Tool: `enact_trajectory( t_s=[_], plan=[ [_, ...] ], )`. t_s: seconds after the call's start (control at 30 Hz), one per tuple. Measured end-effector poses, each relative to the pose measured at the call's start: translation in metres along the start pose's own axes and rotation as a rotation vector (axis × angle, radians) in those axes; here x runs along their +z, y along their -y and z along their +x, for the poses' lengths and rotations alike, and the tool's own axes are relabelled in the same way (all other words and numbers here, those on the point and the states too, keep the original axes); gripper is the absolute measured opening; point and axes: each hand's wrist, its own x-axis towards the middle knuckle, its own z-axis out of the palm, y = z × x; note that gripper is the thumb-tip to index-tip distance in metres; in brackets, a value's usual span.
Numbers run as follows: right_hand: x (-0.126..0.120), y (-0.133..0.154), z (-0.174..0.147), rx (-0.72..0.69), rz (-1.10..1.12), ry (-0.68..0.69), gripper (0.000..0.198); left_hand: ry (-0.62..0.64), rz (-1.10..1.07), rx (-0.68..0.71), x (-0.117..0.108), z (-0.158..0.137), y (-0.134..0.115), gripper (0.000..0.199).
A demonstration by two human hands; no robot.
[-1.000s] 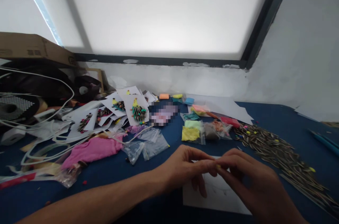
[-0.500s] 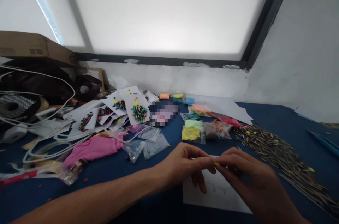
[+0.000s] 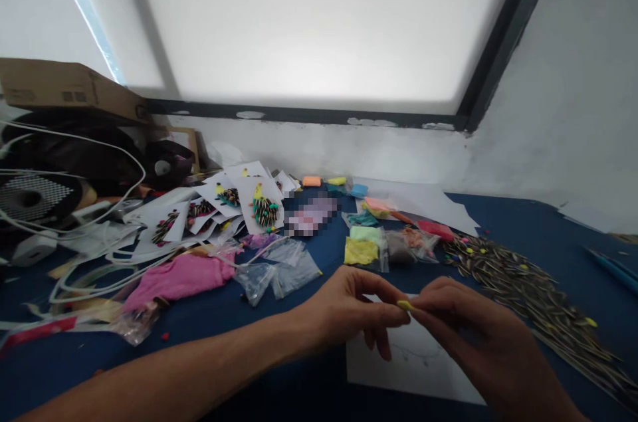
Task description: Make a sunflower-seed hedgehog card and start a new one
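Observation:
A small piece of yellow modelling clay [image 3: 405, 305] is pinched between the fingertips of both hands. My left hand [image 3: 351, 309] reaches in from the left, its thumb and forefinger closed on one end. From the right, my right hand [image 3: 461, 316] grips the other end with its fingertips. Beneath them lies a white sheet of paper [image 3: 379, 372] with a faint pencil drawing, partly covered by both hands. Just beyond the hands is a bag of yellow clay [image 3: 361, 251], and to the right spreads a heap of striped sunflower seeds [image 3: 528, 289].
More bagged clay, including a red packet [image 3: 434, 230], lies toward the wall. Finished seed pictures on paper [image 3: 262, 203] are piled at back left. A pink cloth-like lump [image 3: 182, 279], white cables [image 3: 94, 232] and a cardboard box [image 3: 74, 90] crowd the left. Blue tweezers-like tool [image 3: 611, 269] lies far right.
The yellow clay shows more clearly between the fingertips, which have shifted slightly. The whole view has moved a little, and both hands still hold the piece above the paper.

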Motion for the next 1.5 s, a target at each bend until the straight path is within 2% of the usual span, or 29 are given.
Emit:
enact_trajectory(
  t_s=[0.13,0.3,0.57,0.73,0.87,0.97,1.17,1.37,1.5],
  plan=[
    [-0.0001,-0.0003,-0.0014,-0.004,-0.019,-0.021,0.011,0.013,0.039,0.005,0.0009,-0.0001,0.0007,0.048],
    [-0.0003,-0.0003,-0.0015,0.011,-0.028,-0.041,0.006,-0.005,0.067,0.058,0.0027,-0.0008,0.001,0.041],
    [0.0,-0.0018,-0.0001,-0.023,-0.036,-0.041,0.007,0.0,0.063,0.049,0.0014,-0.0009,-0.0001,0.031],
    [-0.0007,-0.0022,-0.0015,-0.015,-0.053,-0.009,0.012,0.053,0.04,0.029,-0.0009,0.0003,0.0036,0.034],
    [-0.0008,0.0002,-0.0011,-0.038,-0.052,-0.01,0.007,0.01,0.055,0.045,-0.0023,0.0005,0.003,0.032],
    [0.0002,-0.0006,-0.0012,-0.067,-0.057,-0.017,0.013,0.009,0.058,0.035,-0.002,0.0003,0.0005,0.034],
    [0.001,-0.0035,-0.0005,-0.136,-0.124,-0.02,0.005,0.079,0.124,0.034,0.0006,-0.0004,-0.0013,0.045],
    [0.0013,-0.0026,-0.003,-0.126,-0.113,-0.014,0.008,0.04,0.065,0.032,-0.0028,0.0017,-0.0001,0.037],
    [0.0009,0.0009,-0.0006,-0.039,-0.083,-0.049,0.013,-0.019,0.041,0.037,-0.0033,0.0016,-0.0039,0.038]
  ],
)
